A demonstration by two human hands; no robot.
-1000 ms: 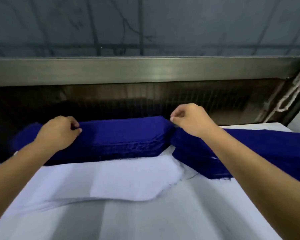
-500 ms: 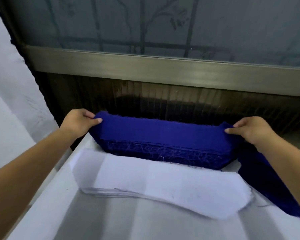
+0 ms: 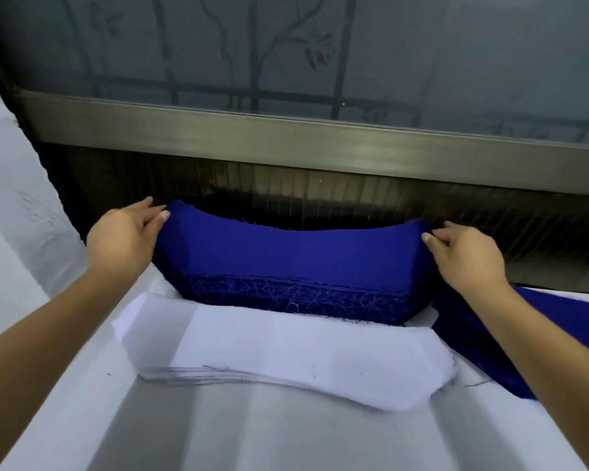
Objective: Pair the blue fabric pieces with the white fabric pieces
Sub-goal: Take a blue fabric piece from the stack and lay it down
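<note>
Both hands — left hand [image 3: 123, 236], right hand [image 3: 464, 258] — are pinching the blue stack [image 3: 286, 266] ends; next, it is needing laying on the white stack [image 3: 279, 351] just below them.

A stack of blue curved fabric pieces [image 3: 293, 263] is held at the far edge of the pale surface [image 3: 286, 436], with the left grip [image 3: 123, 236] at its left end and the right grip [image 3: 466, 260] at its right end. A stack of white curved fabric pieces [image 3: 286, 348] is laid just before it; another blue fabric pile [image 3: 572, 321] is spread to the right.
</note>
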